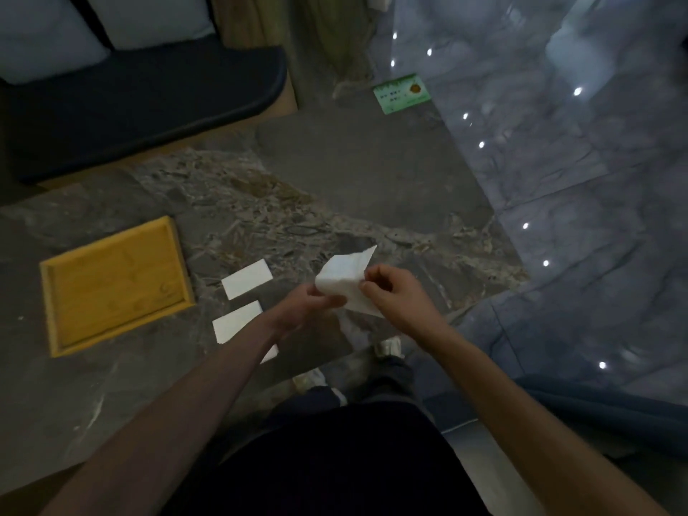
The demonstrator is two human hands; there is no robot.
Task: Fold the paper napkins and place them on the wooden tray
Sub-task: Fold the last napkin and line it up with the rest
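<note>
Both hands hold one paper napkin above the marble table, left hand pinching its near-left edge, right hand its right edge (long axis running away from the person), the wooden tray lying well leftward, nearer the left hand.

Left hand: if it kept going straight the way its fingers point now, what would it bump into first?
The left hand points up and right, straight into the napkin it already holds. Just past that is the right hand, pinching the same napkin. Depth is hard to judge here.
</note>
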